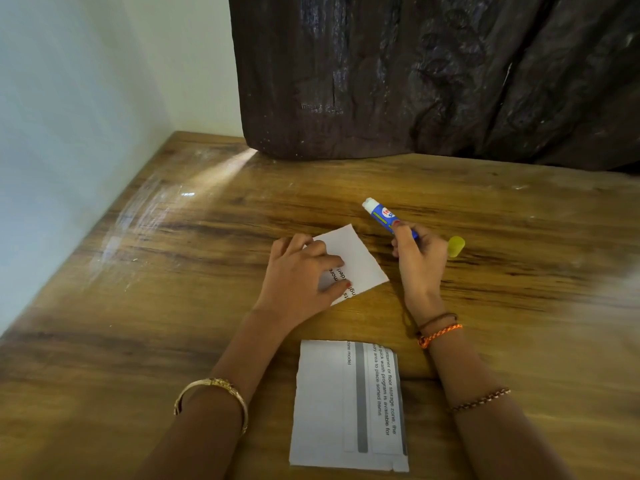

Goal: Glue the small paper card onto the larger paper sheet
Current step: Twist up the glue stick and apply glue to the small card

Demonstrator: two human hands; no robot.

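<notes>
Seen on a wooden table: small paper card, white, turned at an angle, lying flat near the middle of the tabletop, some printed text showing at its near edge. Pressed down at its left side by the left hand, palm low, fingers loosely spread over the card's left half, fingertips resting on the paper. Just right of the card, the right hand, curled around a blue glue stick, gripped at the lower barrel between thumb and fingers, white tip pointing far and left, raised clear of the card; could not tell whether the glue was wound out. Close beside the right hand on its right, a yellow cap, lying on the wood. Nearer, between the two forearms, the larger paper sheet, flat on the table, white with a grey band and lines of print running sideways, well apart from the card and touched by neither hand. Worn on the left wrist, a gold bangle; on the right wrist, orange and brown thread bands. Along the far edge of the table, a dark brown curtain, hanging down to the wood; at left, a pale wall.
</notes>
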